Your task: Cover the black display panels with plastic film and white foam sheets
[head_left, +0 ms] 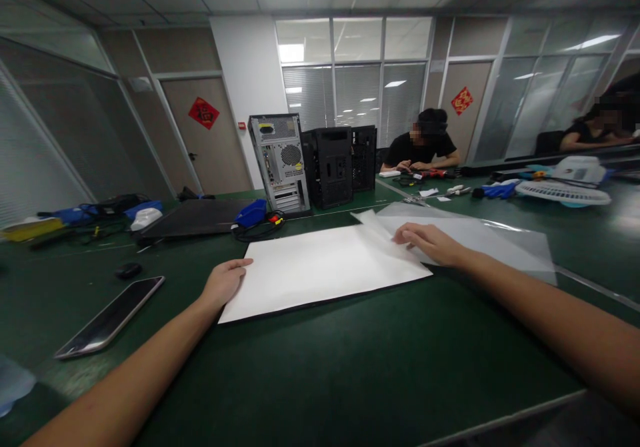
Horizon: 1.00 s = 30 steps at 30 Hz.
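Note:
A wide white sheet (320,263) lies in front of me, with a thin dark edge showing beneath its near side. My left hand (227,281) grips its left edge, the thumb side on top and the other fingers partly hidden. At the right end, a strip of white sheet is raised and folded over. My right hand (425,241) is closed there in a pinch on this folded end; its fingertips are partly hidden. Behind and under my right hand, a translucent plastic sheet (500,243) spreads over the green table (320,373).
A phone (113,317) and a small black object (129,271) lie at left. Beyond are a dark flat panel (205,219), a blue bin (251,213) and computer cases (283,163). A co-worker (423,141) sits across; a white fan (565,190) lies at right.

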Available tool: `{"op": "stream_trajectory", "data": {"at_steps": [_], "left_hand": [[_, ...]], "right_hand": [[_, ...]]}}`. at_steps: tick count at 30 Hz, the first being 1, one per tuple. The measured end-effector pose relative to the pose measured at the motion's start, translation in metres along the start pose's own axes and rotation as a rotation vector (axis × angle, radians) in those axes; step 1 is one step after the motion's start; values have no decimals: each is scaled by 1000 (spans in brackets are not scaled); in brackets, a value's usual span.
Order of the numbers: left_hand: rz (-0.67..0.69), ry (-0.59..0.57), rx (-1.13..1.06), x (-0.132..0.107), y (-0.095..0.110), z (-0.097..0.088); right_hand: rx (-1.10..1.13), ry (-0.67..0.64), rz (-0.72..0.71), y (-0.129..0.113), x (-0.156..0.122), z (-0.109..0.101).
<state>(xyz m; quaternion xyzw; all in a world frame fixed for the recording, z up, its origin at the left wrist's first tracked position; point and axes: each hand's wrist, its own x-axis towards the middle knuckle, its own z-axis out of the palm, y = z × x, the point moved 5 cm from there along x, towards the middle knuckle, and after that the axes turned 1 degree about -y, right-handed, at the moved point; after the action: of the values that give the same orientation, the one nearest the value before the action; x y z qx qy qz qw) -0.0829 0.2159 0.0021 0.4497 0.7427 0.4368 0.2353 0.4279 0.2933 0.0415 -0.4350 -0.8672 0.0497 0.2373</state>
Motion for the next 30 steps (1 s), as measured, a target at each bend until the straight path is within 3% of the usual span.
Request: {"op": "stream_trajectory", "data": {"at_steps": [3,8,12,18,20,25,30], "left_hand": [[3,6,-10,0,-2,-1],[-4,11,-33,-1,0,0],[-1,-5,-36,1,0,1],[34,-7,17,8,-6,1],[53,9,45,7,-4,-1],[43,10,90,0,3,-3],[42,0,89,2,0,-2]], "right_hand": [[85,-49,-63,-6,1,4],[-381,-88,268,43,-2,10],[-439,-144,377,54,-5,14],[-75,6,212,25,4,6],[-104,19,204,26,3,5],[-217,-139,187,37,0,19],[-216,-146,142,29,2,23]]}}
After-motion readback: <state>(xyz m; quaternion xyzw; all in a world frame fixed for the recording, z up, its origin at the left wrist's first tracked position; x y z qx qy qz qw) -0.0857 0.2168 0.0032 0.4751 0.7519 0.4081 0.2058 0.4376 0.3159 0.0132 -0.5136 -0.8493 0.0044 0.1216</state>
